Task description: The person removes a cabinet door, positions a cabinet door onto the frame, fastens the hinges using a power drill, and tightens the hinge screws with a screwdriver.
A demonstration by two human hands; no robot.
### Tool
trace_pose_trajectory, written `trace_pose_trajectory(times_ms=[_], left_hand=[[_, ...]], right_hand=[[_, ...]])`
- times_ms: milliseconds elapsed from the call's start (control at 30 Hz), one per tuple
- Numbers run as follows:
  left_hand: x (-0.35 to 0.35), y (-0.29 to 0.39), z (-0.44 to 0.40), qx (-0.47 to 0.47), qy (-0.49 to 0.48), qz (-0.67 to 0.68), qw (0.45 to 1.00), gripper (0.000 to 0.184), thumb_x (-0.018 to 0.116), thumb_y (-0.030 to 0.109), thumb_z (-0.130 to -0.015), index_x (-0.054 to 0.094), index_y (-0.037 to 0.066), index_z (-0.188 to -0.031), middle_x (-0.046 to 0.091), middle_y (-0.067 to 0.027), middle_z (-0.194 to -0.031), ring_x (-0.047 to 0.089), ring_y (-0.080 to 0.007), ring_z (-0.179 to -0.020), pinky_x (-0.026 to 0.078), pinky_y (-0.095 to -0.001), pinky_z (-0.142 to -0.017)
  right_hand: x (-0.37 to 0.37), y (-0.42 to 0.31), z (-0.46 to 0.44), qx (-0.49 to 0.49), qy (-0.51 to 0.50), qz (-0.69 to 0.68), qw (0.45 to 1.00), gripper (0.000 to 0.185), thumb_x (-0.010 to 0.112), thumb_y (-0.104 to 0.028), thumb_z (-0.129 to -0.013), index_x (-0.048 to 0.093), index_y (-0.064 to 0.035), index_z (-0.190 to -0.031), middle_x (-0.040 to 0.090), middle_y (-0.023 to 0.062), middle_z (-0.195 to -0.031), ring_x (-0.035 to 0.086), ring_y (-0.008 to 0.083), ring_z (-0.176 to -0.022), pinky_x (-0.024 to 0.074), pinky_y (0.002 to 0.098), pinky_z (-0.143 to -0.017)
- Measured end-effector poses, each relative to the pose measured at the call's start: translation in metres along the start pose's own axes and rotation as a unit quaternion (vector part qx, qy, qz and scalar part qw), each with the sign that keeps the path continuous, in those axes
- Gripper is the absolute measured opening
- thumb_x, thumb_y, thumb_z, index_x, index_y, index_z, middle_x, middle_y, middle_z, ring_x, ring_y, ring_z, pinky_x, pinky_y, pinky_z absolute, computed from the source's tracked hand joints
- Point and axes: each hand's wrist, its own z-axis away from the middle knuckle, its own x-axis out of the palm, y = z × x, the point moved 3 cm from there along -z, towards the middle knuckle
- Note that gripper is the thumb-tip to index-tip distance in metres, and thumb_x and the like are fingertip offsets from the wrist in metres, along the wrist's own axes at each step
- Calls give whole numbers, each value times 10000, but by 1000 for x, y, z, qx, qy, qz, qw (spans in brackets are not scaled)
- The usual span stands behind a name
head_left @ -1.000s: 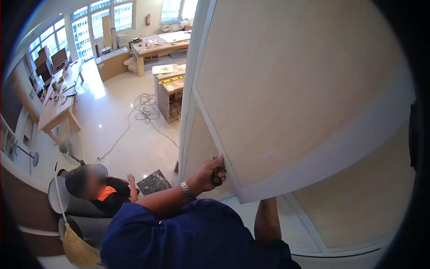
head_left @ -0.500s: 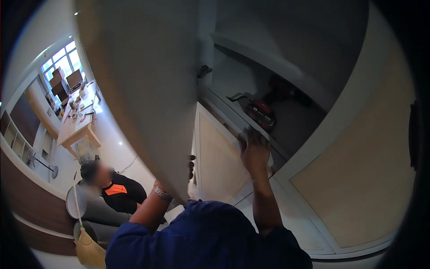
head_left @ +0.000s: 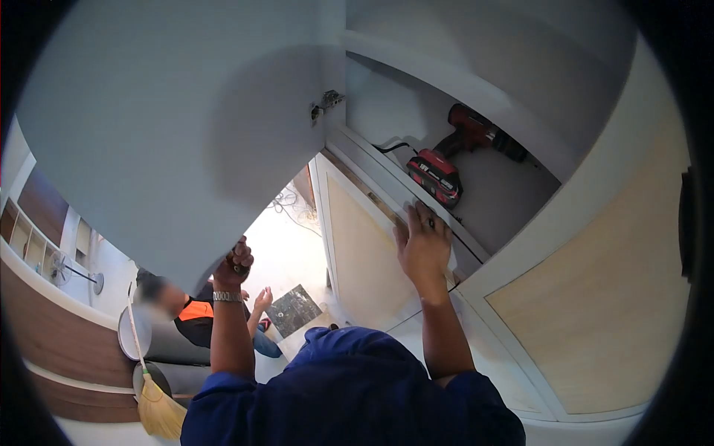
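Note:
An open cabinet door point(head_left: 171, 149) fills the upper left, with a metal hinge point(head_left: 327, 104) at its inner edge. At the door's lower corner is my left hand point(head_left: 234, 265), its fingers curled round a small dark object that I cannot make out. My right hand point(head_left: 424, 249) lies with fingers spread on the front ledge of the cabinet point(head_left: 372, 167). Just beyond its fingertips, a red and black cordless drill point(head_left: 468, 141) lies on its side inside the cabinet, its battery towards me.
Below the door on the left, a person in black and orange point(head_left: 197, 320) sits by grey rolls point(head_left: 175, 346) and a straw broom point(head_left: 158, 409). A dark speckled square point(head_left: 294, 311) lies on the floor. A closed panel point(head_left: 587, 327) stands at right, a fan point(head_left: 74, 267) at far left.
The cabinet door has swung open to the left, with my left hand at its edge. The drill has come into view, and my right hand has come up onto the ledge.

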Motion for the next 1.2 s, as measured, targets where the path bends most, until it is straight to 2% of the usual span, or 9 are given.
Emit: trace_pose_trajectory(times_ms=[300, 433, 567, 833, 967, 1067, 1100, 1133, 1200], left_hand=[[-12, 46, -23, 7, 24, 35, 999, 431, 562, 385, -938, 560, -42, -999, 562, -70, -753, 496, -93, -588, 430, -243, -552], [-47, 64, -39, 87, 81, 63, 991, 392, 567, 398, -944, 582, 7, -914, 537, -88, -755, 473, -130, -580, 425, -258, -557], [-58, 59, -55, 119, 53, 140, 982, 392, 569, 416, -959, 608, 26, -945, 491, -56, -719, 441, -138, -611, 429, -294, -612], [-69, 72, -78, 147, 104, 45, 983, 463, 526, 472, -979, 585, 14, -1005, 528, -53, -743, 490, -119, -585, 484, -282, -609], [-71, 47, -75, 70, 244, 31, 967, 627, 375, 579, -992, 596, -7, -950, 564, -73, -771, 533, -153, -610, 502, -279, -578], [-111, -21, -62, -111, 453, 5, 885, 302, 538, 297, -944, 509, 42, -784, 494, -39, -655, 519, -173, -581, 508, -278, -577], [-112, -45, -54, -227, 341, 127, 903, 157, 532, 159, -887, 486, 40, -796, 491, -63, -704, 517, -188, -620, 512, -296, -622], [-68, -71, -58, -223, 345, 43, 910, 70, 510, 83, -827, 492, 19, -851, 498, -88, -768, 519, -202, -684, 512, -346, -714], [18, -100, -75, -294, 188, 42, 936, 295, 534, 37, -803, 498, 1, -1093, 550, -111, -895, 586, -235, -819, 497, -431, -874]], right_hand=[[-3, -5, -9, 19, -25, 9, 999, 465, 692, -284, -835, 582, -97, -1246, 600, 76, -1282, 567, 284, -1133, 426, 450, -964], [0, -5, -11, 24, -16, 19, 999, 438, 687, -290, -842, 596, -95, -1223, 604, 70, -1274, 572, 284, -1112, 432, 452, -946], [-3, -6, -14, 50, -20, 0, 999, 379, 676, -297, -855, 626, -89, -1168, 618, 66, -1247, 582, 275, -1086, 450, 442, -918], [1, 1, -5, 59, 45, -32, 997, 373, 704, -284, -830, 655, -82, -1139, 637, 56, -1227, 605, 269, -1068, 479, 419, -874], [0, 1, -4, 64, 39, -41, 996, 368, 704, -281, -828, 654, -75, -1130, 635, 63, -1225, 603, 268, -1072, 478, 423, -874], [-1, 2, -6, 61, 41, -48, 996, 366, 706, -283, -828, 654, -73, -1123, 635, 68, -1217, 604, 270, -1066, 477, 427, -871], [-2, 2, -7, 60, 42, -46, 996, 366, 707, -285, -828, 654, -73, -1122, 637, 69, -1212, 606, 271, -1061, 476, 428, -868], [-3, 1, -7, 60, 41, -44, 996, 366, 707, -286, -829, 654, -73, -1122, 639, 71, -1206, 607, 273, -1056, 476, 429, -866], [-3, 0, -9, 69, 21, -41, 997, 359, 669, -299, -863, 646, -69, -1137, 626, 71, -1231, 580, 264, -1115, 456, 425, -907]])
